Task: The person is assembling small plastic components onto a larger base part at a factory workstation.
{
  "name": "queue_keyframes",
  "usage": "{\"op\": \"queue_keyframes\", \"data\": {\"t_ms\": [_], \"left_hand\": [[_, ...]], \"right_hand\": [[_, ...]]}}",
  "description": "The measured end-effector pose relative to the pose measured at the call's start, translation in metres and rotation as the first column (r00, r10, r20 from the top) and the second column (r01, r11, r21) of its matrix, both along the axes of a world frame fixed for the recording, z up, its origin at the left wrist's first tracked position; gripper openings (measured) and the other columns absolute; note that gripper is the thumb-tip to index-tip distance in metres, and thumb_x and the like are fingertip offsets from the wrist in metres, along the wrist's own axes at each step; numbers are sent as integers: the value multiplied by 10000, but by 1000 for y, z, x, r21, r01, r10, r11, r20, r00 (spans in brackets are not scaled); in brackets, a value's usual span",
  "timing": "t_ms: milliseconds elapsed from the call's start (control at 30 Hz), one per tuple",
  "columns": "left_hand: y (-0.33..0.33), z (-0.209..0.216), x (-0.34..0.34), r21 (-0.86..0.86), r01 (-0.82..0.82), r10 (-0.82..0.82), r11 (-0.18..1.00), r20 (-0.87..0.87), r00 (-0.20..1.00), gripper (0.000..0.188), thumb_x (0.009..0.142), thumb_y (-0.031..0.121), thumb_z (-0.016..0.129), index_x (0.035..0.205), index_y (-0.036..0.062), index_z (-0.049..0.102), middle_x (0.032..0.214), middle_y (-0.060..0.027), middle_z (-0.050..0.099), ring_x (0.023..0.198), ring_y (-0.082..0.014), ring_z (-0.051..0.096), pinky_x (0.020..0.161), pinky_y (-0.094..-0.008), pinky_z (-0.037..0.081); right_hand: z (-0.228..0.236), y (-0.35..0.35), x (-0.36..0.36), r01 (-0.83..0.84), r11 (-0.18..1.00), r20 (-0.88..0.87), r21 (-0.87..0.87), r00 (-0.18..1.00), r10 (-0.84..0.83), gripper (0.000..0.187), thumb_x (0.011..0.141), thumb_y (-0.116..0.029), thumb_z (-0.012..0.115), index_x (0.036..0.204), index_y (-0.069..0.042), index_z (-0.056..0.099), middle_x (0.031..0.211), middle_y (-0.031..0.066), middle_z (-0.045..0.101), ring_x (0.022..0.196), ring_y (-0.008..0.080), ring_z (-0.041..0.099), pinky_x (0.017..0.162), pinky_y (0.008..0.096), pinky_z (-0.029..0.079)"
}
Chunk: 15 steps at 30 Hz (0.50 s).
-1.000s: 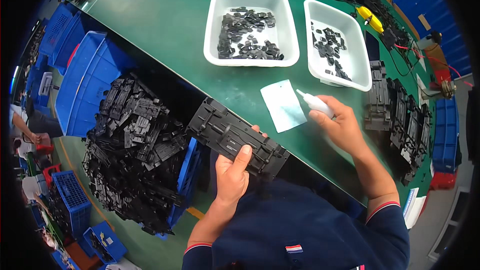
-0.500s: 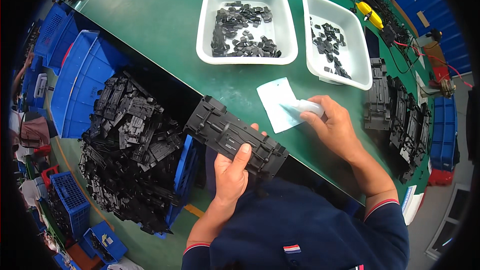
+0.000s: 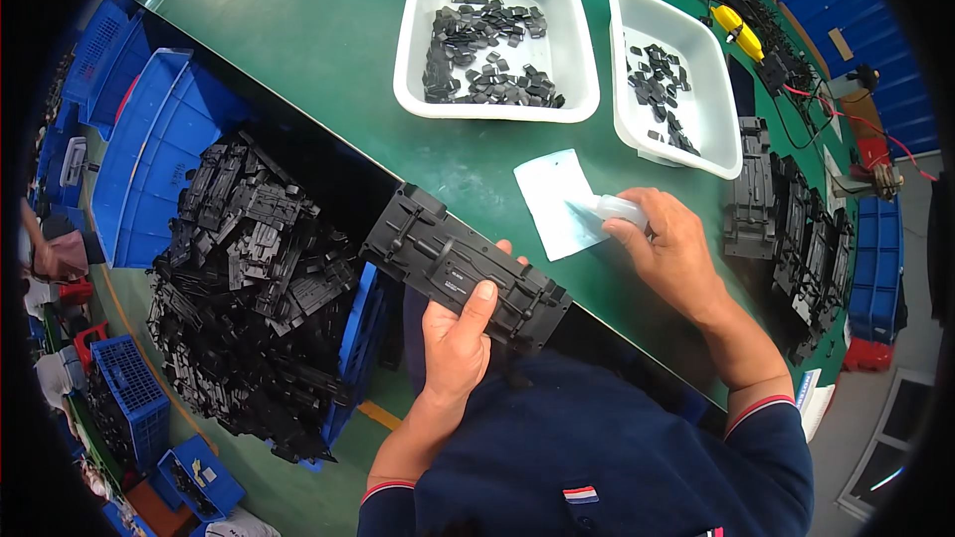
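Observation:
My left hand [image 3: 460,338] grips a long black moulded plastic part [image 3: 428,249], thumb on its face and fingertips behind its far edge. The part tilts down to the right, near the table's front edge. In my right hand [image 3: 668,244] is a small white translucent squeeze bottle [image 3: 619,211], closed in by thumb and fingers. The bottle lies over on its side, its nozzle pointing left above a pale sheet of paper [image 3: 547,189] with a bluish stain. Whether the nozzle touches the sheet I cannot tell.
Two white tubs [image 3: 410,60] [image 3: 731,139] with small black pieces stand on the green table [image 3: 288,30]. More black moulded parts [image 3: 791,219] lie at the right. Left of the table, a blue crate [image 3: 139,169] overflows with similar parts [image 3: 269,288]. A yellow tool [image 3: 736,32] lies far right.
Both hands keep their holds and have barely moved. The surroundings have shifted slightly in the picture.

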<state>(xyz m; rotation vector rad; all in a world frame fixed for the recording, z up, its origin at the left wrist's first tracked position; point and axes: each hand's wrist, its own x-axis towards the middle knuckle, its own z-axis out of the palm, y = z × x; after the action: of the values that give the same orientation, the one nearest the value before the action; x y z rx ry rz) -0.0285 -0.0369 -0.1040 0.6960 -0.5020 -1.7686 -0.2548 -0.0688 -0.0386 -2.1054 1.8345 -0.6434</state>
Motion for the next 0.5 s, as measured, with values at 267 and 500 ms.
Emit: {"op": "queue_keyframes", "data": {"t_ms": [267, 500], "left_hand": [[0, -1, 0, -5, -4, 4, 1000, -3, 1000, 318, 949, 48, 504, 1258, -23, 494, 1277, -182, 535, 1137, -262, 561, 996, -403, 444], [1, -2, 1, 2, -9, 9, 1000, -12, 1000, 321, 949, 46, 504, 1263, -20, 489, 1275, -179, 535, 1132, -260, 564, 992, -400, 449]], "right_hand": [[0, -1, 0, 11, 1000, -3, -12, 1000, -11, 261, 822, -188, 692, 972, -4, 583, 819, 161, 619, 751, 342, 584, 671, 425, 468], [0, -1, 0, 18, 1000, 7, -9, 1000, -18, 259, 823, -195, 693, 968, -11, 582, 812, 154, 617, 740, 337, 582, 659, 424, 466]]}}
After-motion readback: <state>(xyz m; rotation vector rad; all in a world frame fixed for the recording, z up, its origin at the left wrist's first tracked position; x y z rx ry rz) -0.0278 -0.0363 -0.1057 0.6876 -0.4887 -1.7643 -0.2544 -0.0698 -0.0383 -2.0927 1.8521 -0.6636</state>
